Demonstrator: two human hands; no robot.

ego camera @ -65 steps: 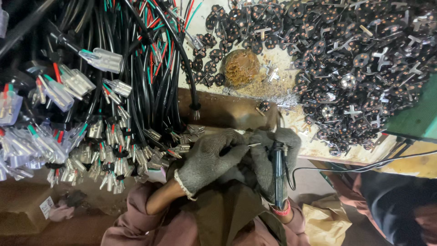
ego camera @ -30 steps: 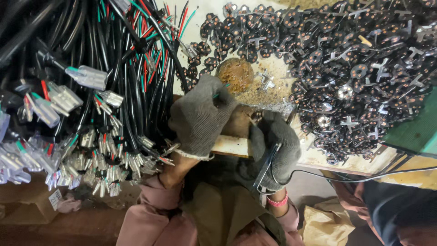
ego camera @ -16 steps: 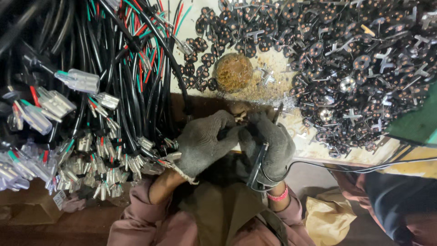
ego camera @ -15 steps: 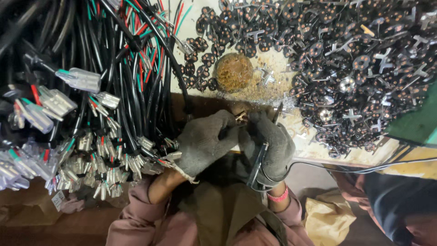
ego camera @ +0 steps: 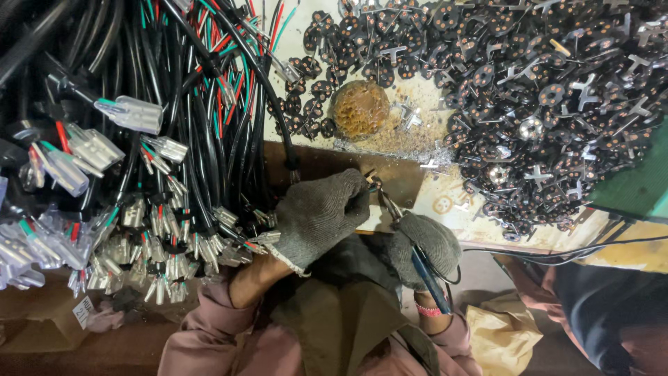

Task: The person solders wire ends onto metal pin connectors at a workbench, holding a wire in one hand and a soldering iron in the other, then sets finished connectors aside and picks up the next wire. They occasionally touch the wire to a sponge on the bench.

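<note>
Gloves first: both hands wear grey knit ones, and they meet low at the middle of the bench edge. The left hand (ego camera: 319, 212) is curled shut, its fingertips pinching a small metal terminal (ego camera: 369, 179) at the top of the fist, so the little piece sits steady where the tool can reach it. Just beside it, the right hand (ego camera: 426, 245) is wrapped tight around a soldering iron (ego camera: 421, 261) with a blue handle, held like a pen so the thin tip slants up and left to meet the terminal; whether tip and metal actually touch is too small to tell. A dark cord (ego camera: 557, 247) runs off to the right from that hand.

Under the fingertips lies a brown board (ego camera: 334, 161), seemingly a rest that takes the heat instead of the pale bench top (ego camera: 459, 202). Just beyond it sits a round, rusty-brown cleaning pad (ego camera: 359, 108), close enough for a quick wipe of the tip, with silvery solder crumbs scattered about it.

To the left hangs a thick bundle of black cables (ego camera: 160, 118) with red and green cores, their clear plastic connectors (ego camera: 132, 115) dangling within the left hand's reach. Farther off to the right spreads a heap of small dark round discs (ego camera: 529, 83) mixed with silvery cross-shaped metal parts. A green block (ego camera: 637, 184) shows at the right edge.
</note>
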